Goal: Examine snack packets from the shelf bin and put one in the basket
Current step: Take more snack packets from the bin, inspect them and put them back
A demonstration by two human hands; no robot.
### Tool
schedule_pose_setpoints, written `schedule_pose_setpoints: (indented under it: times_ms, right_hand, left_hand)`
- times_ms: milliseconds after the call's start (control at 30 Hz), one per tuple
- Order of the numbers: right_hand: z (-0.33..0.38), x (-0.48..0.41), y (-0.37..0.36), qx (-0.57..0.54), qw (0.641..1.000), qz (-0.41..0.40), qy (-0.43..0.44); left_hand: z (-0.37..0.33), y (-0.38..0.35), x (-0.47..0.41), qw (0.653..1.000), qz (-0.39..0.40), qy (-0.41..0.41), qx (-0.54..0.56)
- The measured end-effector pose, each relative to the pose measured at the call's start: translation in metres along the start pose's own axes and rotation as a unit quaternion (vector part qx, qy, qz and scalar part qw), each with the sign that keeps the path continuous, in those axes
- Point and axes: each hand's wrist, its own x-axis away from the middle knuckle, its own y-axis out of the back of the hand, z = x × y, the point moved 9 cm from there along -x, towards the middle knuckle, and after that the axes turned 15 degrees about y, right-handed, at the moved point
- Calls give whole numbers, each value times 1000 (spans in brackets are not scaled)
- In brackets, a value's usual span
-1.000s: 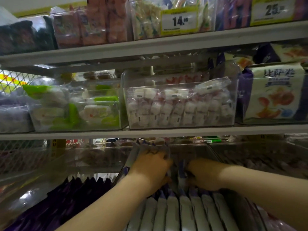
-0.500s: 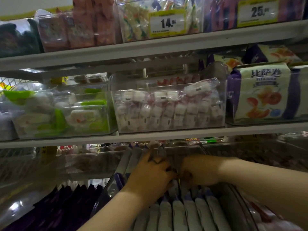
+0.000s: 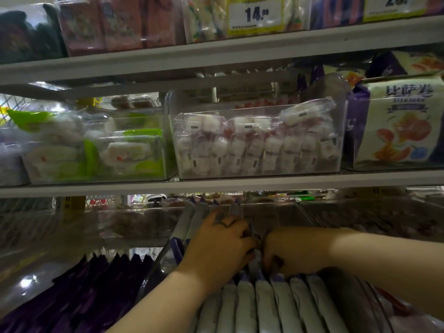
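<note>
In the clear bin (image 3: 160, 261) on the lower shelf, the left hand (image 3: 216, 248) presses spread fingers against upright snack packets (image 3: 266, 306) while the right hand (image 3: 295, 251) curls among them, its grip hidden.

Price tag (image 3: 255, 15) reads 14 — packet (image 3: 396, 123) says 比萨卷.
</note>
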Motion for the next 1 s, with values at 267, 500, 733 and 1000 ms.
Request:
schedule_pose_setpoints:
  times_ms: [267,500,733,1000]
  right_hand:
    - [-16,24,41,24,971,-227,-66]
    - [-22,35,37,-15,961,-246,-123]
    - [-23,72,46,-85,895,-396,-188]
    - [18,134,65,-63,841,-499,-201]
  left_hand:
    - [2,-1,0,1000,-7,6,15]
    - [4,-2,0,999,-21,13,24]
    - [4,-2,-1,999,-32,15,27]
    - [5,-11,5,987,148,57,8]
